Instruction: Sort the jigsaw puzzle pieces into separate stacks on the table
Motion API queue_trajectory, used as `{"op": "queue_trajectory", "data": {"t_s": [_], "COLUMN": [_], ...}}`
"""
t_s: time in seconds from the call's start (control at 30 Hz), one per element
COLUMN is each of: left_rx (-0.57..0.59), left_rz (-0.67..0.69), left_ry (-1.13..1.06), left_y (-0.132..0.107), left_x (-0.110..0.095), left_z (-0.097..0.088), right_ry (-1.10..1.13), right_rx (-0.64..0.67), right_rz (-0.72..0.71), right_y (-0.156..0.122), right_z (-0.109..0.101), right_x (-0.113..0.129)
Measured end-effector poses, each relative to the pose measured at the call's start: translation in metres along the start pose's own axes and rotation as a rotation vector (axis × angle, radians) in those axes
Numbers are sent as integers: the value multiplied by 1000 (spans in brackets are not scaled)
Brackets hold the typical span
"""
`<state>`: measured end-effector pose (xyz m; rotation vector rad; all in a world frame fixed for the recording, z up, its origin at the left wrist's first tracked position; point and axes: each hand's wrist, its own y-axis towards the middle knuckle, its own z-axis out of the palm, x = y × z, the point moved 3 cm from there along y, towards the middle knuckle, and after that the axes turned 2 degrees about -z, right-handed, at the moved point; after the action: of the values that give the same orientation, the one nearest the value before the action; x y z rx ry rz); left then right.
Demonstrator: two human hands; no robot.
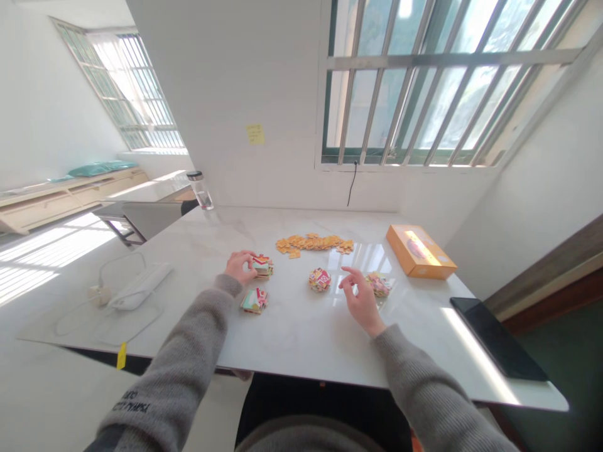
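Note:
My left hand is at the left side of a stack of colourful jigsaw puzzle pieces, its fingers curled against the top pieces. Just in front of that stack lies a second, lower pile of puzzle pieces. My right hand hovers over the table with the index finger stretched out and the thumb apart, nothing visible between them. To its left stands a roundish pile of red and white pieces. Partly behind the right hand is another multicoloured pile.
Orange-backed puzzle pieces spread in a long heap farther back. An orange box and a black tablet lie on the right. A white power strip with cables is at left, a clear bottle at the far left corner.

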<state>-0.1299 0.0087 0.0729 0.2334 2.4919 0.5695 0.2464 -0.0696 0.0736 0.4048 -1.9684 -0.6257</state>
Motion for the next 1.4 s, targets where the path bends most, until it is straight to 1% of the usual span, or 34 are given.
{"op": "queue_trajectory", "data": {"t_s": [0.13, 0.3, 0.4, 0.47, 0.53, 0.57, 0.6, 0.67, 0.7, 0.73, 0.8, 0.83, 0.87, 0.93, 0.97, 1.03, 1.1, 1.17, 1.23, 1.3, 1.4], "left_rx": [13, 24, 27, 2, -46, -70, -89, -107, -91, -52, 61, 112, 146, 162, 163, 160, 157, 137, 91, 30, -35], "left_rz": [-10, -5, 14, 43, 73, 83, 88, 92, 107, 137, 211, 226, 218, 170, 150, 122, 112, 112, 124, 164, 292], "left_ry": [16, -2, 1, 16, 40, 53, 64, 83, 85, 89, 102, 110, 115, 131, 148, 173, 160, 98, 6, -89, -210], "left_y": [0, -1, -2, -3, -3, -3, -4, -6, -8, -10, -17, -20, -23, -27, -29, -30, -31, -30, -29, -30, -34], "left_x": [4, 14, 18, 15, 4, -5, -17, -47, -65, -83, -121, -136, -150, -168, -173, -177, -175, -170, -165, -162, -166], "left_z": [5, 9, 8, 5, 1, 0, 0, 4, 8, 15, 33, 42, 52, 68, 75, 86, 95, 101, 104, 104, 100], "right_ry": [-4, -6, -10, -21, -38, -47, -55, -64, -66, -65, -64, -64, -64, -61, -57, -48, -42, -39, -37, -32, 11], "right_rx": [22, 52, 61, 73, 111, 141, 176, 239, 262, 279, 293, 292, 288, 271, 263, 250, 237, 231, 227, 215, 175], "right_rz": [4, 17, 26, 29, 17, 2, -17, -47, -52, -50, -37, -32, -28, -25, -23, -16, -7, 1, 6, 11, 55], "right_y": [-1, -2, -2, -1, -1, -1, -2, -2, -3, -3, -4, -4, -4, -3, -3, -3, -3, -4, -4, -3, 0], "right_z": [1, 1, 2, 3, 6, 8, 10, 14, 16, 17, 18, 18, 18, 18, 18, 18, 18, 18, 18, 16, 12], "right_x": [0, -1, -2, -3, -3, -3, -2, 0, 1, 1, 0, -2, -4, -8, -10, -14, -17, -19, -19, -17, -13]}}
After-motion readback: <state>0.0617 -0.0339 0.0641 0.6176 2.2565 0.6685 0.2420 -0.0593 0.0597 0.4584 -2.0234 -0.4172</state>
